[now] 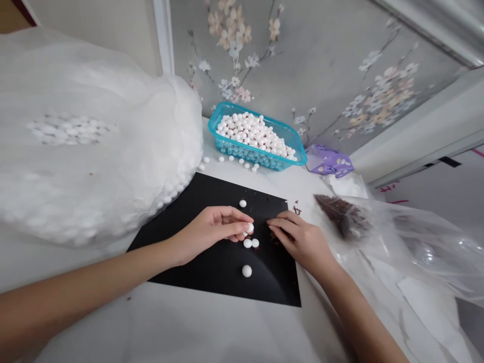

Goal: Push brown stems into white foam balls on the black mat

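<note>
My left hand (214, 229) rests on a black mat (227, 272) with its fingers pinched on a small white bead (250, 228). My right hand (300, 237) lies close beside it, fingers pressed down on small dark bits at the mat's right side; what they hold is too small to name. Three more white beads (247, 270) lie loose on the mat near both hands, and another bead (242, 203) sits farther back.
A turquoise basket (298, 151) full of white beads stands at the back, with several beads spilled before it. A huge clear bag of beads (86, 146) fills the left. A clear bag with dark pieces (342, 214) and a purple bag (328, 161) lie at the right.
</note>
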Demonstrator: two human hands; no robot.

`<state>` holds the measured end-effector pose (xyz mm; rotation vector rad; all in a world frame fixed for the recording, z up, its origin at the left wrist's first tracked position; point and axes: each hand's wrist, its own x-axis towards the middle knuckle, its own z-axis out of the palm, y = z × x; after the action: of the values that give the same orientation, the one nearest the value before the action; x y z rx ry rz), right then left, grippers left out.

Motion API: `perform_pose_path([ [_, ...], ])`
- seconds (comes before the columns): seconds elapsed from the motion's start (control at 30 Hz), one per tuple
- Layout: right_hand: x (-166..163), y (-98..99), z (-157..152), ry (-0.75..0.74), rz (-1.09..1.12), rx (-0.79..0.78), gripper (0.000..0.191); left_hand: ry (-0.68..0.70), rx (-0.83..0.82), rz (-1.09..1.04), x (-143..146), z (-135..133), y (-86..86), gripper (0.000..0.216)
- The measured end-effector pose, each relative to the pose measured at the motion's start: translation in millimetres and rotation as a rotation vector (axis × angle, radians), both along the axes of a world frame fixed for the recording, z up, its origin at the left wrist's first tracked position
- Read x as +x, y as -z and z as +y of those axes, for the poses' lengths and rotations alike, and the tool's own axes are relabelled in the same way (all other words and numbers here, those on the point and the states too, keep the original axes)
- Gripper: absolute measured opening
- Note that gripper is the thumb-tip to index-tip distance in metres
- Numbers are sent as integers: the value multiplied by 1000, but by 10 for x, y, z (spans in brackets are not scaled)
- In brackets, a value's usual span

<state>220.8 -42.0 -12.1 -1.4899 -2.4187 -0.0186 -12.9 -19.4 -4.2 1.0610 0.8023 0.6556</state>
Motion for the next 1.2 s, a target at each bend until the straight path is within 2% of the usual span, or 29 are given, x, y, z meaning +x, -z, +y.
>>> perform_pose_path([
  [0.13,-36,-71,66,-17,-13,13,20,-4,-22,-11,-1,8,2,18],
  [0.3,-373,-261,99,53,467,15,8,-31,-135,-42,-9,40,-20,20],
  [0.4,-626,-310,91,33,602,44,7,-58,-197,-100,-24,70,-13,14],
  [0.53,-769,-268,104,-29,602,72,8,-78,-268,-212,-52,106,32,10],
  [0.77,-711,-213,153,-45,564,98,9,-110,-308,-280,-65,141,73,12],
  [1.1,-756,-148,112,-31,584,205,8,-144,-296,-321,-54,129,94,9],
  [1.2,-762,-138,102,-41,607,226,13,-153,-298,-336,-56,139,97,10],
])
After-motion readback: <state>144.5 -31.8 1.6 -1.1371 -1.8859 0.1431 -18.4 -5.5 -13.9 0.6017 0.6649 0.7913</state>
